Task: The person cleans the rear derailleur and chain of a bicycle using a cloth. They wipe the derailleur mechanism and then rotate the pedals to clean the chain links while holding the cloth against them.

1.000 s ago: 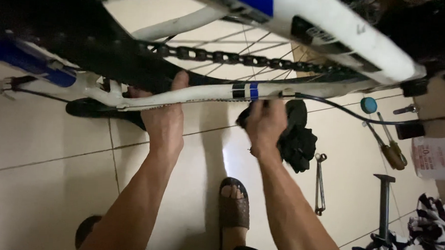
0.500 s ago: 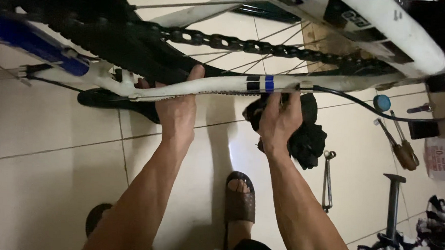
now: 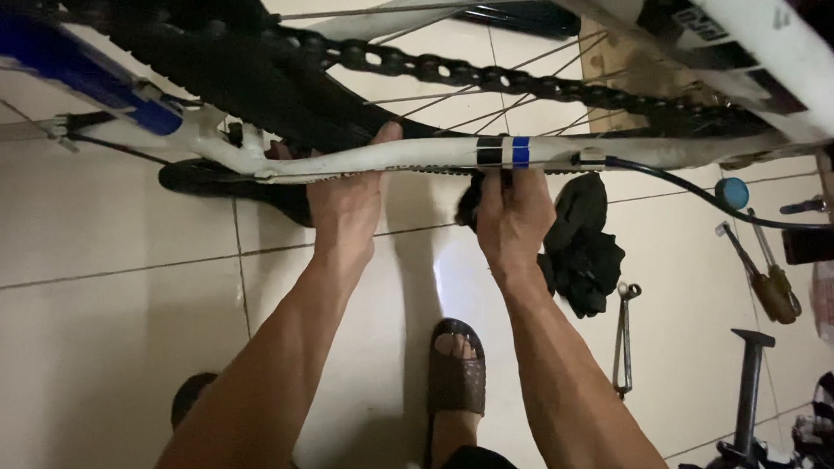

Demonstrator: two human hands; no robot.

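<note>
The left hand (image 3: 349,200) curls around the white chainstay (image 3: 420,156) of the upturned bicycle; the right hand (image 3: 515,215) pinches a black rag (image 3: 583,245) against it beside the blue band. The chain (image 3: 460,74) runs above. On the tiled floor (image 3: 91,316), a wrench (image 3: 624,334) at four o'clock, screwdrivers (image 3: 767,274) at three, a sandalled foot (image 3: 455,375) at six.

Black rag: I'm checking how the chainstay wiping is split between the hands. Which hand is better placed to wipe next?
Probably the right hand: it holds the black rag against the white chainstay. The left hand only grips the tube.
</note>
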